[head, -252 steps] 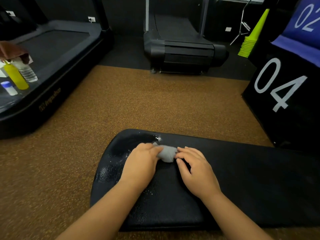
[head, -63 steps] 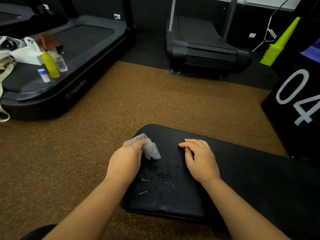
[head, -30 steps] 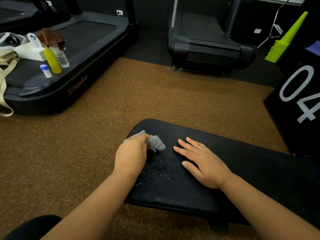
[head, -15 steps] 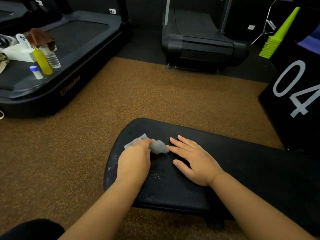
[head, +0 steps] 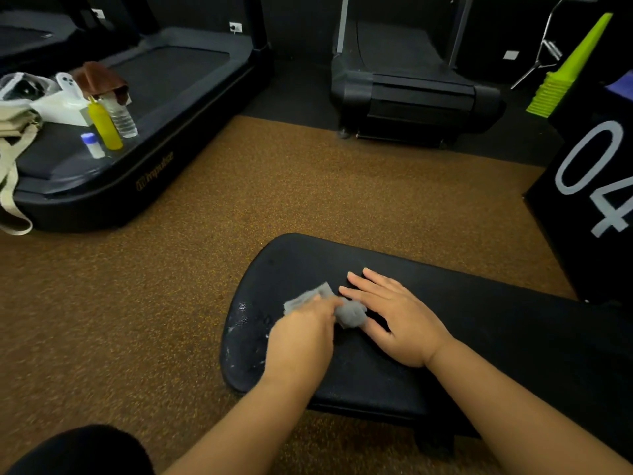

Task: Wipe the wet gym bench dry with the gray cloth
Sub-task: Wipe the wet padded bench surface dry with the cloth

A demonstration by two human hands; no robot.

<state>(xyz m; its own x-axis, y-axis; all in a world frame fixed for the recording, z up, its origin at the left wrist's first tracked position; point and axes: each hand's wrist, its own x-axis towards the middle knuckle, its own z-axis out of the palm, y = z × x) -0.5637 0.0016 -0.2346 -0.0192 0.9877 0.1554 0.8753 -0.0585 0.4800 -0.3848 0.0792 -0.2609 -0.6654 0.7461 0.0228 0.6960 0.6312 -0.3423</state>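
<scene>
From the head cam, the job looked only partly done. The gym bench [head: 479,337] was mostly dull black, but its rounded left end had a patch of droplets [head: 245,320] glinting just left of the person's hands, plus a few specks closer to the near edge. So that wet corner needed passes, and honestly the far right of the surface was too dark to tell whether it was dry.

The gray cloth [head: 349,311] sat bunched up on the surface near that left end. The left hand [head: 301,341] had its fingers curled over the cloth, gripping it and pressing it down, a bit motion-blurred. One flap poked out past the knuckles on the far side, and a wad bulged out to the right. The right hand [head: 397,320] lay flat on the surface, fingers straight and spread, holding nothing, with its fingers touching the cloth wad.
</scene>
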